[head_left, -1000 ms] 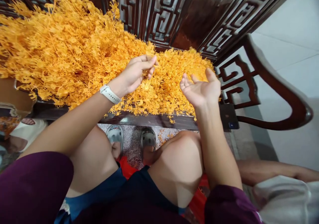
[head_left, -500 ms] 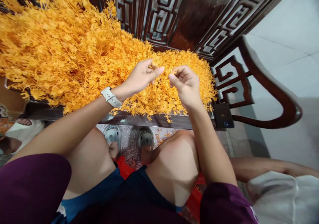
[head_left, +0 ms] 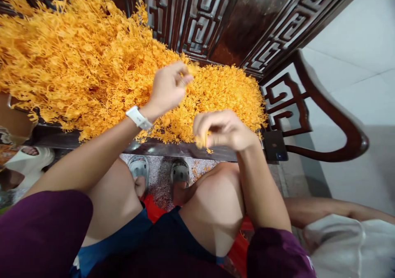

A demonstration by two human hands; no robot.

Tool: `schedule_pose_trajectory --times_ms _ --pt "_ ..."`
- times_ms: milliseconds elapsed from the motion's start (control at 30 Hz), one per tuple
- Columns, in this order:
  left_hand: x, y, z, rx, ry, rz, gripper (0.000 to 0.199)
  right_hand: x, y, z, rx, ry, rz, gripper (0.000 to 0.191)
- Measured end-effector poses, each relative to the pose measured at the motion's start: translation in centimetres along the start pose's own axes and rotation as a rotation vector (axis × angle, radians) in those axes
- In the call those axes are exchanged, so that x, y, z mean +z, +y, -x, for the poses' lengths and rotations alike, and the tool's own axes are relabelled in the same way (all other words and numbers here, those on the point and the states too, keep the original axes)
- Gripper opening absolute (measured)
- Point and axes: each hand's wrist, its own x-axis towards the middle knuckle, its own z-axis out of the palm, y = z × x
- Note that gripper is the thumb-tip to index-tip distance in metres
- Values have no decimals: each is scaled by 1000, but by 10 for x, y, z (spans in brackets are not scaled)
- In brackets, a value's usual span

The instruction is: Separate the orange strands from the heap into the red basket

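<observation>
L hand (head_left: 168, 89) up over orange pile (head_left: 92, 64) on bench (head_left: 173, 149), fingers pinched on a small orange bit (head_left: 193, 68); R hand (head_left: 224, 130) at bench's front edge, curled around another bit (head_left: 202, 141); both blurred; white watch (head_left: 138, 117) on L wrist.

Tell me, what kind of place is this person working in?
Probably a home doing piecework, not a factory: a carved dark wooden bench heaped with orange plastic sprigs, a pale tiled floor, and sandals on the person's feet.
</observation>
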Motion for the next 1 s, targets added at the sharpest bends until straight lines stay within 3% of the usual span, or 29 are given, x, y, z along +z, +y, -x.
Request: schedule_pose_trajectory --times_ms 67,100,133,200,300,367,433,500,567,700,833,1000 --pt "-14 -13 -14 -42 125 -60 37 18 -5 -3 -1 -342 -140 8" --pt "-20 -17 -20 -95 100 -84 36 26 -4 -6 4 -417 -176 7" --pt "-25 -20 -23 -106 95 -103 32 32 -3 -9 -8 -413 -204 8" --pt "-28 -20 -24 -104 33 -120 25 32 4 -13 -110 -185 -290 14" --pt "-24 -13 -14 -49 -60 -97 22 12 11 -15 -301 448 -493 29" --pt "-21 -10 -8 -48 -89 -67 22 -6 11 -12 -289 771 -574 35" --pt "-18 -8 -4 -71 -124 -45 21 -16 11 -10 -165 930 -622 37" --pt "-17 -7 -2 -73 -177 -52 20 -18 12 -10 -8 1001 -627 36" --pt "-16 -3 1 -29 -235 -85 20 -13 15 -13 97 1022 -578 35" --pt "-12 9 9 67 -385 -135 25 -5 24 -21 139 1022 -320 38" --pt "-9 17 15 72 -547 -146 49 -6 33 -20 154 920 -87 41" --pt "-8 14 15 64 -589 -141 56 -8 36 -19 129 830 1 44"
